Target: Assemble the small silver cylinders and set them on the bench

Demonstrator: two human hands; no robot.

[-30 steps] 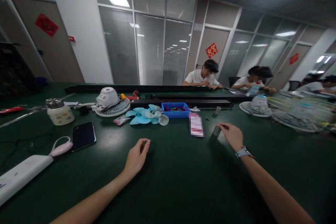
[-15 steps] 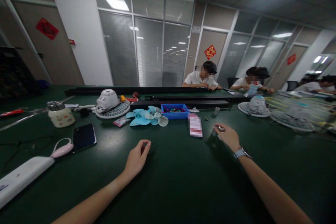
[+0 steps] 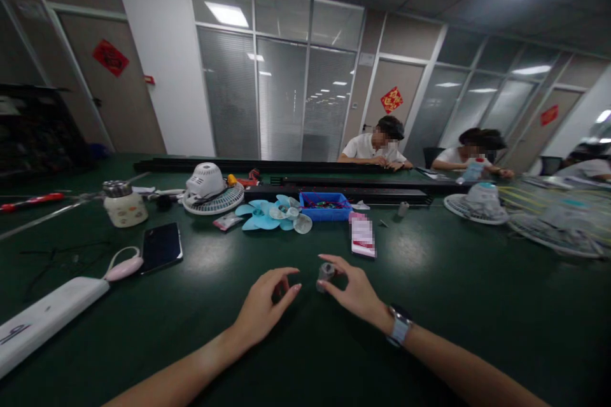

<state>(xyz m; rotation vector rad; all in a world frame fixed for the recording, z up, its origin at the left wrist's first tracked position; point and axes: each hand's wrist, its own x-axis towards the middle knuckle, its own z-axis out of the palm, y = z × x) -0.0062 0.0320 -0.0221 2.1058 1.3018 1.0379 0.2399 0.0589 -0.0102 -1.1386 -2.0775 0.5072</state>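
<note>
A right hand [image 3: 358,294], a watch [image 3: 399,325] at its wrist, grips a small grey cylinder [image 3: 326,276] above or upon a green desk [image 3: 305,356]; whether its base touches the surface cannot be told. The cylinder sits between the fingertips and the thumb, the thumb crossing its lower side and the index finger reaching over its top, the other fingers partly hidden. Just beside it, a left hand [image 3: 260,306] curves toward the cylinder, thumb and fingers parted in a loose arch, its tips apart from the piece.

Beyond the hands, toward the desk's far edge, a blue bin [image 3: 329,215] of small parts stands between light-blue fan blades [image 3: 260,215] and a pink-and-white packet [image 3: 363,235]. A second grey cylinder [image 3: 403,208] stands beyond the packet, to its right. Toward the desk's left side lie a dark phone [image 3: 162,246] and a white power strip [image 3: 48,319], near a patterned jar [image 3: 125,208]. Two people in white shirts, one of them a seated person [image 3: 375,147], lean over the far side.
</note>
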